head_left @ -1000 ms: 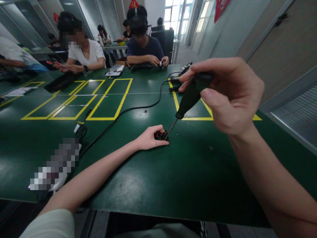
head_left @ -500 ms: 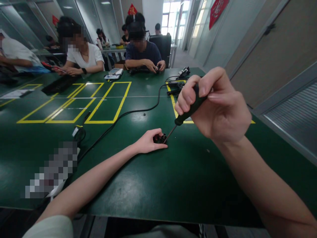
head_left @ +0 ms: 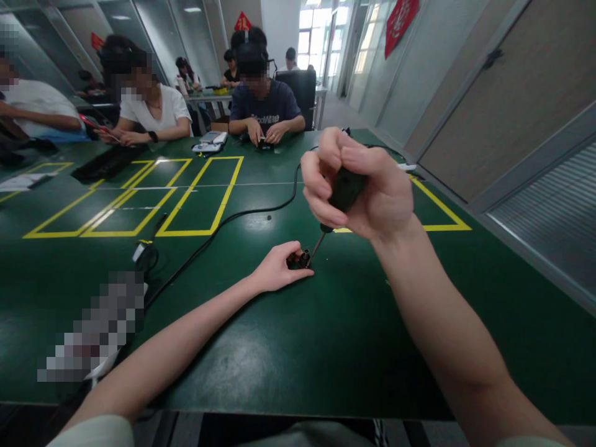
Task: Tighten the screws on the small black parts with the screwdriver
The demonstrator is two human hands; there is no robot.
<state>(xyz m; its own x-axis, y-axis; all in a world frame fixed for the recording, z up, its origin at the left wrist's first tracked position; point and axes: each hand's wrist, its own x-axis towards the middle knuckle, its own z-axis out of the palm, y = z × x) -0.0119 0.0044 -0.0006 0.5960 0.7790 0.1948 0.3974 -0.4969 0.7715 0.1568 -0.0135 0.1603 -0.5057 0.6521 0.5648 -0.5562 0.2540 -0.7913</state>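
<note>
My left hand (head_left: pixel 284 267) rests on the green table, thumb and fingers closed around a small dark part with a round, tube-like top (head_left: pixel 305 257). Much of that part is hidden by the fingers. Above and to the right, my right hand (head_left: pixel 367 186) grips the dark handle of a screwdriver (head_left: pixel 347 189). The screwdriver slants down to the left, and its thin metal shaft ends at the right side of the small part. Whether the tip sits in a screw is too small to tell.
A black cable (head_left: pixel 233 217) crosses the green table (head_left: pixel 261 347) from a power strip (head_left: pixel 97 329) at the left. Yellow tape (head_left: pixel 218 211) marks rectangles. Across the table a co-worker (head_left: pixel 267 108) handles a small dark object; another person (head_left: pixel 156 112) sits further left. A dark tray-like object (head_left: pixel 109 161) lies near them.
My right hand has shifted left and turned about the screwdriver handle, whose end now faces me more. My left hand keeps its hold. The co-worker's hands opposite have moved left and lower.
</note>
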